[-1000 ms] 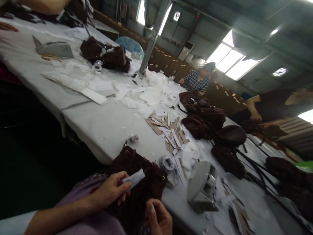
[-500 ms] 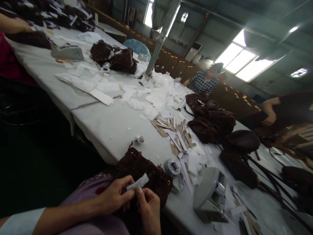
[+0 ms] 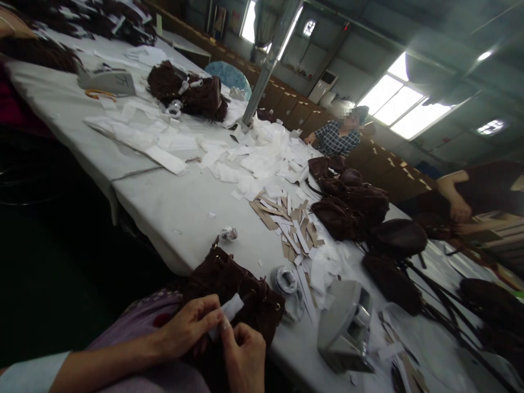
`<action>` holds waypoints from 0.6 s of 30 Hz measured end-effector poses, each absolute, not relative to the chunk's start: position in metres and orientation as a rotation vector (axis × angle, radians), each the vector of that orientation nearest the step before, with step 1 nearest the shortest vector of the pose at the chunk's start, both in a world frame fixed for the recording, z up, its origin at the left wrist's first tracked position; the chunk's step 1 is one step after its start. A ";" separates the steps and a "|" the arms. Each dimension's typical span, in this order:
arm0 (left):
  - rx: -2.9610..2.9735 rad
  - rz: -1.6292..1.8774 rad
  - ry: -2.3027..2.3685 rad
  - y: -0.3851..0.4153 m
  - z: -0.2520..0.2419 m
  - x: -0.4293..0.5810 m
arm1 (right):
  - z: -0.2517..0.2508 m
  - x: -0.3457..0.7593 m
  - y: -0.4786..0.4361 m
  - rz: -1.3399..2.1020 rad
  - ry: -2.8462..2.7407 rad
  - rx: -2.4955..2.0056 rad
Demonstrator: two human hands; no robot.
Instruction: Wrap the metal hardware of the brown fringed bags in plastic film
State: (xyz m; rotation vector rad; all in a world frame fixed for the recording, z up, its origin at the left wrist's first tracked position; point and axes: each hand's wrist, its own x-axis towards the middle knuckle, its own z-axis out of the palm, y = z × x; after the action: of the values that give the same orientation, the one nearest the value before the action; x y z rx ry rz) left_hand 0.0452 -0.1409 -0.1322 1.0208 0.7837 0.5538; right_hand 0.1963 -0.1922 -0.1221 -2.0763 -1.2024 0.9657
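Observation:
A small strip of white wrapping paper (image 3: 232,307) is pinched between my two hands, its upper end sticking out above the fingers. My left hand (image 3: 195,323) grips it from the left, thumb and forefinger closed. From the right, my right hand (image 3: 244,349) presses thumb and finger against its lower part. Beneath and behind the hands a dark brown handbag (image 3: 229,275) with metal rings rests on my lap against the table edge. Whatever the strip is wrapped around is hidden by my fingers.
Right of the bag are a white roll (image 3: 286,281) and a grey tape dispenser (image 3: 344,322). Card strips (image 3: 286,224) lie scattered on the white table (image 3: 164,218). Brown bags (image 3: 352,202) stand further right. A metal post (image 3: 268,65) rises mid-table. Co-workers sit around.
My fingers have shifted slightly along the white strip, which now tilts more steeply. The whole view has drifted a little; a co-worker's arm at the right has moved.

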 end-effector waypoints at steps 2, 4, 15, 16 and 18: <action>0.991 0.565 0.766 -0.140 -0.129 0.045 | -0.124 0.198 -0.193 1.022 -1.154 -2.088; 0.932 0.555 0.729 -0.139 -0.128 0.046 | -0.129 0.200 -0.195 1.192 -1.109 -1.959; 0.333 0.274 0.622 -0.132 -0.147 0.048 | -0.139 0.194 -0.198 1.249 -1.086 -1.627; 0.336 0.267 0.626 -0.131 -0.148 0.047 | -0.138 0.193 -0.198 1.246 -1.103 -1.637; 0.394 0.275 0.636 -0.130 -0.148 0.048 | -0.136 0.194 -0.199 1.229 -1.170 -1.651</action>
State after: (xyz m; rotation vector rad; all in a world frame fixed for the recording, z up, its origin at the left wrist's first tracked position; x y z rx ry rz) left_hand 0.0482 -0.1300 -0.1477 0.3941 0.6358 0.2747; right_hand 0.1939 -0.1989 -0.1359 -1.6514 -1.1698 1.2287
